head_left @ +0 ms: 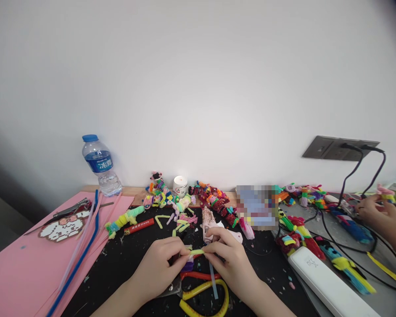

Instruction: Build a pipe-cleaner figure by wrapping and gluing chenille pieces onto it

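Observation:
My left hand [158, 266] and my right hand [229, 259] meet over a black mat [125, 264], each pinching one end of a short yellow-green pipe cleaner piece [197, 252]. A purple fuzzy piece [187, 265] sits just under my left fingers. Scissors with yellow and red handles [201, 293] lie below my hands. Cut yellow-green and pink pipe cleaner bits [181, 222] are scattered just beyond. A pink glue gun [209, 222] lies behind my right hand.
A water bottle [100, 165] stands at back left beside pink foam sheets [23, 264] with long pipe cleaners [82, 248]. Finished pipe cleaner figures [214, 200] line the wall. A white power bank [326, 281] and cables lie right, where another person's hands [379, 215] hold a figure.

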{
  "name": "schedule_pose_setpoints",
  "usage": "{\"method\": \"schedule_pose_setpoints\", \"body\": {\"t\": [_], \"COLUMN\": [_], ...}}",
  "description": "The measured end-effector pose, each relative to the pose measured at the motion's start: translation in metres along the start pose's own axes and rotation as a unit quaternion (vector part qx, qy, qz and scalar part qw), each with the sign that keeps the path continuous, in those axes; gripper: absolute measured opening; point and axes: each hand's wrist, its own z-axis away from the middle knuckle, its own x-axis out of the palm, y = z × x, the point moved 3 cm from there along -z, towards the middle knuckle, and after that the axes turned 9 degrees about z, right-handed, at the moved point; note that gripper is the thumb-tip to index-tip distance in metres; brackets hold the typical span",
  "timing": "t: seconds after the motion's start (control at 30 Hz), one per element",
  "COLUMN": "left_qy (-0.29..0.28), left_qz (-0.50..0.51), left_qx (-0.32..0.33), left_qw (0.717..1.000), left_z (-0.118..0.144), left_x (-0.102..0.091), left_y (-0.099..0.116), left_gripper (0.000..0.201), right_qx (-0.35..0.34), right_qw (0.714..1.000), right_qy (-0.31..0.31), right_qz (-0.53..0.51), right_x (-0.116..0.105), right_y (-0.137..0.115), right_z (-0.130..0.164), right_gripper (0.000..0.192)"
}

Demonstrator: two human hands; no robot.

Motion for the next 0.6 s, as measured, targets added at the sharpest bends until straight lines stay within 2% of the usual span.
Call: {"method": "schedule_pose_setpoints", "body": {"t": [0.27,0.6], "left_qy": [-0.006,-0.026], "left_qz": [0.046,0.047], "left_qx": [0.021,0.045], "left_qw": [0.999,0.998], "left_z": [-0.0007,0.0002], "left_x": [-0.0029,0.0015], "left_y": [0.0045,0.0023], "left_gripper": [0.014,0.015], "right_qx": [0.019,0.001], "right_qw": [1.000,0.999], "right_qy": [-0.005,-0.028], "right_qz": [-0.022,-0.036], "right_x": [-0.0007,0.0036], "right_y": [0.0021,-0.0045], "right_z": [-0.0015,-0.0017], "right_gripper": [0.016,0.014]}}
